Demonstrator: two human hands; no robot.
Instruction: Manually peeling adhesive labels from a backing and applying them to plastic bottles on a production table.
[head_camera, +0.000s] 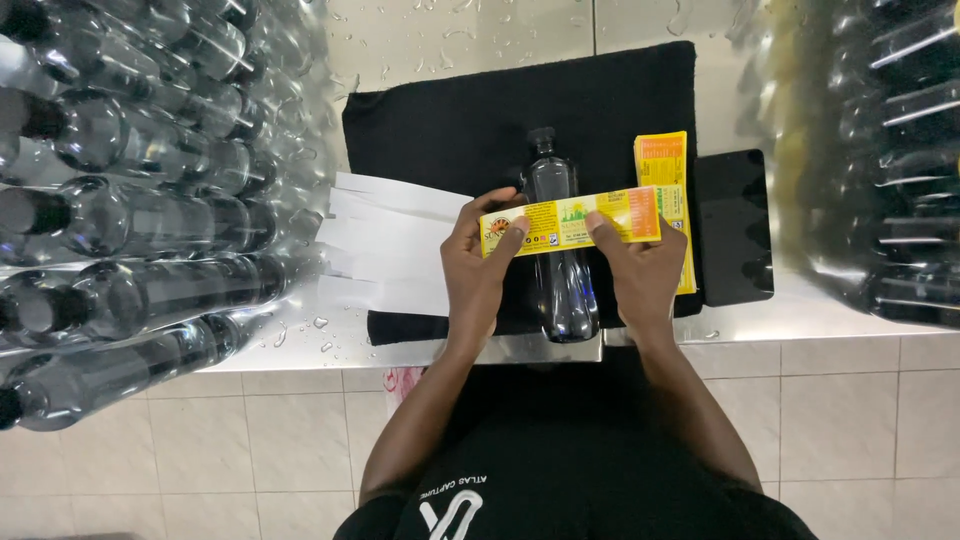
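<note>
A dark, clear plastic bottle (558, 250) with a black cap lies on a black cloth (450, 120), cap pointing away from me. Across its middle stretches a yellow label strip (570, 220). My left hand (480, 265) pinches the strip's left end. My right hand (640, 270) presses the right part of the strip with thumb and fingers. Both hands hold the label over the bottle.
A stack of yellow labels (668, 170) lies right of the bottle, beside a black tray (735, 225). White backing strips (385, 245) pile up on the left. Several bottles (130, 215) lie stacked at left, more bottles (900, 160) at right. The metal counter (450, 40) is wet.
</note>
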